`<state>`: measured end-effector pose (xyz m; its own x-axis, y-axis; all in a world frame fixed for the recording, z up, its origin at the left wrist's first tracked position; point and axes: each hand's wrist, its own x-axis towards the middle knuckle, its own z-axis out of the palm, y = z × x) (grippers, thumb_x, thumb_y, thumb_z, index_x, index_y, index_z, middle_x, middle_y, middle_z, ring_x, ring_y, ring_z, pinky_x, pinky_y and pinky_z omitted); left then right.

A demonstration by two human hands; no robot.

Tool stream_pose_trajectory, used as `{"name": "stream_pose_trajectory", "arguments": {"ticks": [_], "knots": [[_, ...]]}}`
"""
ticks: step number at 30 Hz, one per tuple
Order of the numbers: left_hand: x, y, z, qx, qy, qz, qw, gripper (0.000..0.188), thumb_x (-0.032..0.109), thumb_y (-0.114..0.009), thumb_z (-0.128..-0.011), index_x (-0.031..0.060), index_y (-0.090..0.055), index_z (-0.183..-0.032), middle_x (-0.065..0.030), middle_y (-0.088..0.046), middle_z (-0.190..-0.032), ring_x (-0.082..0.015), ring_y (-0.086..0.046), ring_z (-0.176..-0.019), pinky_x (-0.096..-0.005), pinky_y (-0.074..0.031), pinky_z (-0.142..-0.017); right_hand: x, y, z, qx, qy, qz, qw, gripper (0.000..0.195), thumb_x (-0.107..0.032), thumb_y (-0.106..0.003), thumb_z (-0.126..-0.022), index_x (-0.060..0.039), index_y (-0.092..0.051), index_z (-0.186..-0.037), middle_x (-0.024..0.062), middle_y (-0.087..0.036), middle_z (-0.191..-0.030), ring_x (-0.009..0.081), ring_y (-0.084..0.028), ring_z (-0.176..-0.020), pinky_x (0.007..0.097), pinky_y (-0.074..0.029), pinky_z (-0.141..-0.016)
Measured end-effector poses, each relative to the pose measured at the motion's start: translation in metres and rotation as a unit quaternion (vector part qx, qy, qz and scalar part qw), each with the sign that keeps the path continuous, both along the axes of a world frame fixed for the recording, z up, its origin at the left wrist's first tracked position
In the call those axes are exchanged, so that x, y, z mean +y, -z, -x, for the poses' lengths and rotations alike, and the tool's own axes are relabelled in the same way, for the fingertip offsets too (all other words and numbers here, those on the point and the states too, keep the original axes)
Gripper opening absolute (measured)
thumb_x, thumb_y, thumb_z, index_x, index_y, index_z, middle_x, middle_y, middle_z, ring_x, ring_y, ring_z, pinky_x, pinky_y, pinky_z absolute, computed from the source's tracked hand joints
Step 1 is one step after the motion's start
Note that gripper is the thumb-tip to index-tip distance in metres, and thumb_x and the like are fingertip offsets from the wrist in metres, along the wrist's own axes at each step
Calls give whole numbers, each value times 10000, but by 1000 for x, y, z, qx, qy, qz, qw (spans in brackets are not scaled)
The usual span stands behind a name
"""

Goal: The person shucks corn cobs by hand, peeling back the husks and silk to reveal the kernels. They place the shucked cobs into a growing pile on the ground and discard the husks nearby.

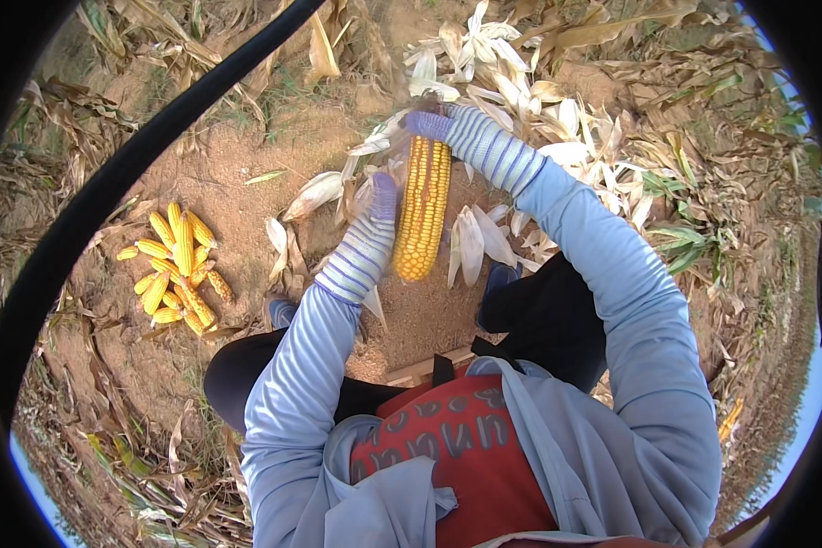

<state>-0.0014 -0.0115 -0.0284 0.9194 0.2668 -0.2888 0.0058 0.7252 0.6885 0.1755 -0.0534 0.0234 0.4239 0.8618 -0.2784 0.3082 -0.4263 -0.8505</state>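
Observation:
A yellow ear of corn (422, 212) hangs tip down before me, its kernels bare of husk. My right hand (445, 130), in a striped knitted glove, grips it at its upper end, where some dark silk or stalk shows. Just left of the ear is my left hand (373, 219), gloved the same way, near pale husk leaves that look blurred; whether its fingers hold them I cannot tell. Loose dry husks (476, 240) lie on the soil beyond and below the ear.
On the bare soil at the left lies a pile of husked corn ears (183, 250). More pale husks (575, 137) are strewn at the upper right. Dry corn stalks and leaves (109, 383) surround the spot. A black cable or strap (144, 151) crosses the view at the left.

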Motion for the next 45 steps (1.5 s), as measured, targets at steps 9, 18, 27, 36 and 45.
{"name": "stream_pose_trajectory", "arguments": {"ticks": [9, 18, 27, 36, 45], "knots": [[-14, 7, -4, 81, -99, -431, 893, 586, 278, -655, -766, -50, -386, -1171, -127, -536, -1014, -176, -532, -890, -268, -437, -777, 1, -8, -10, -42, 49, 28, 998, 586, -528, -502, -795, 0, -544, -1044, 114, -597, -819, 178, -566, -673, 295, -471, -641], [1, -20, 10, -26, 24, -10, 999, 600, 507, -593, -745, 49, -441, -1101, -123, -591, -835, -189, -608, -621, -256, -495, -454, -11, -8, -18, 200, 106, -125, 966, 367, -377, -549, -835, -40, -578, -975, 4, -595, -823, 87, -548, -677, 235, -477, -621], [-1, -28, 11, -53, 84, 24, 995, 589, 494, -564, -771, 24, -435, -1101, -135, -584, -899, -194, -606, -696, -288, -512, -514, -3, -16, -18, 266, 176, -82, 944, 584, -494, -471, -819, 41, -523, -1044, 123, -588, -857, 187, -535, -788, 280, -432, -772], [-11, 4, -3, 81, -83, -364, 924, 583, 162, -721, -684, -48, -413, -1132, -109, -562, -986, -169, -548, -866, -265, -450, -769, -6, 0, -25, 91, 114, -113, 983, 392, -392, -505, -856, -42, -580, -1017, 2, -582, -820, 81, -516, -674, 216, -438, -607], [-15, 2, -3, 76, -139, -370, 915, 482, 121, -705, -688, -35, -448, -1065, -101, -563, -940, -159, -548, -818, -263, -453, -732, -6, -3, -24, -94, 62, -139, 984, 389, -327, -376, -883, 8, -558, -957, 130, -601, -816, 227, -571, -738, 312, -447, -688]]}}
